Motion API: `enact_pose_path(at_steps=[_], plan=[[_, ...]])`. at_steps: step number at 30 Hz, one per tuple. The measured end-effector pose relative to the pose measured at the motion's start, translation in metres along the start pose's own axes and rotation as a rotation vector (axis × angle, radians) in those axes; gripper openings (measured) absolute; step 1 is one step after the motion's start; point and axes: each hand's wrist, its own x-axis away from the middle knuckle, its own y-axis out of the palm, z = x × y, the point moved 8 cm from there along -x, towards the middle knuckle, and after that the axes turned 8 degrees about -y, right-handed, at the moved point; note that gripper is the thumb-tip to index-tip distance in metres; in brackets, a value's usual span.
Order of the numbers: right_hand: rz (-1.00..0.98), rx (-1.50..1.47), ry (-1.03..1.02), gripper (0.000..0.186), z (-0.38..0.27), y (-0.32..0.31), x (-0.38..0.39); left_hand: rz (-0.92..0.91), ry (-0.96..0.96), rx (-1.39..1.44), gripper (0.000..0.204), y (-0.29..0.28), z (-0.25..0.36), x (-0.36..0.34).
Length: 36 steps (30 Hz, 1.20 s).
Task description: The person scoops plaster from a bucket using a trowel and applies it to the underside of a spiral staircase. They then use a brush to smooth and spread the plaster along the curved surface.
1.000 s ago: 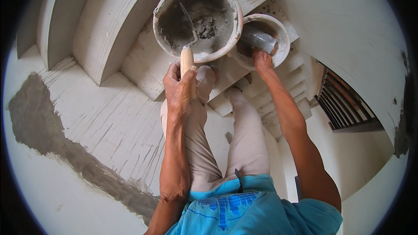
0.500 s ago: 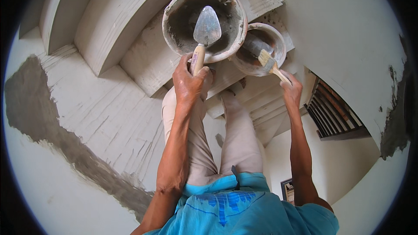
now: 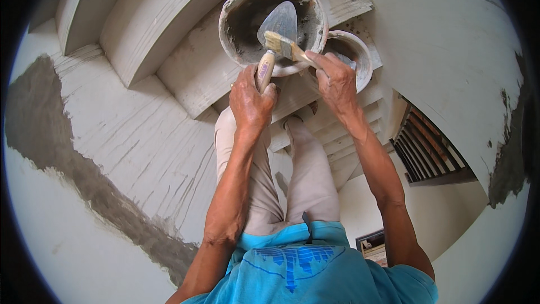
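Note:
My left hand (image 3: 252, 98) is closed around the pale wooden handle of a trowel (image 3: 279, 18), whose grey metal blade points away from me over a large bucket (image 3: 226, 39). Grey mortar coats the inside of that bucket. In my right hand (image 3: 337, 81) is a paintbrush (image 3: 301, 57), gripped by its handle. Its bristles lie over the base of the trowel blade; whether they touch it I cannot tell. Partly behind my right hand stands a smaller bucket (image 3: 367, 67), its contents mostly hidden apart from something pale and shiny.
Both buckets stand on a concrete stair step (image 3: 349, 1). More steps (image 3: 163, 28) rise at the far left and others descend below my legs. Dark wet-looking plaster (image 3: 84, 177) bands the left wall. A dark slatted railing (image 3: 430, 146) is at the right.
My right hand has brought the paintbrush leftward from above the smaller bucket to the trowel. The trowel has shifted slightly right, with its blade tilted differently.

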Motion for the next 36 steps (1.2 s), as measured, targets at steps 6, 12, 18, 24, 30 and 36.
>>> enact_pose_path(at_steps=[6, 12, 18, 24, 30, 36], plan=[[0.097, 0.036, -0.038, 0.039, 0.008, -0.013, -0.018, 0.012, 0.006, 0.000, 0.052, -0.007, 0.004, 0.007], [-0.035, -0.036, -0.054, 0.039, -0.003, 0.003, -0.024, 0.002, 0.040, -0.042, 0.052, -0.005, 0.006, 0.007], [0.065, 0.020, -0.081, 0.041, 0.001, -0.003, -0.032, 0.012, 0.034, -0.041, 0.051, -0.006, 0.005, 0.008], [0.061, 0.106, -0.069, 0.045, 0.015, -0.004, -0.028, -0.003, 0.025, -0.068, 0.051, -0.006, 0.003, 0.008], [-0.054, 0.045, -0.111, 0.047, -0.006, 0.007, -0.027, 0.003, 0.029, -0.054, 0.051, -0.008, 0.004, 0.008], [0.025, 0.043, -0.103, 0.047, 0.015, -0.009, -0.039, 0.024, 0.001, -0.079, 0.052, -0.009, 0.001, 0.008]])
